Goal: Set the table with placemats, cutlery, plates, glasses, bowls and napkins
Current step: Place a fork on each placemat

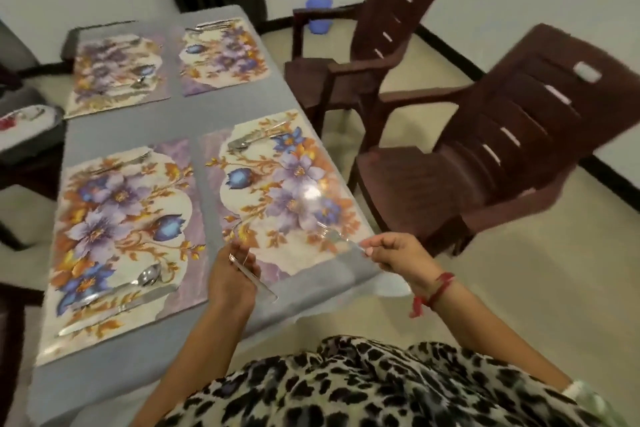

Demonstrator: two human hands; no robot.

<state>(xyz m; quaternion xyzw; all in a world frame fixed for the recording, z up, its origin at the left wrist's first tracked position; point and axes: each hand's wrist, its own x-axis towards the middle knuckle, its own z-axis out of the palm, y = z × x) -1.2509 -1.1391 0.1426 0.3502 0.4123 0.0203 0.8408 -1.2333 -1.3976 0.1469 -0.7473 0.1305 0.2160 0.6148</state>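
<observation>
The right hand pinches the end of a fork between thumb and fingers; I believe it is a fork, but the blur makes it hard to be sure. It hangs low over the near edge of the right placemat. The left hand has its fingers curled around a knife, just beside the near left corner of the same placemat.

The main risk is the edge. This placemat lies close to the corner of the counter, and its surface looks glossy. A fork put down too near the rim may slide and fall to the floor. The grey cloth hangs loose at this corner, so a wrist that catches it may pull the placemat and the cutlery with it. The knife is held only lightly, near its middle, so it may slip while attention is on the other hand.

Around this there are 3 more placemats. The left placemat already carries a spoon and a second knife. 2 brown chairs stand near the right side of the counter. They are turned partly away and may hinder walking there with plates and glasses, which I do not see on the counter yet.
</observation>
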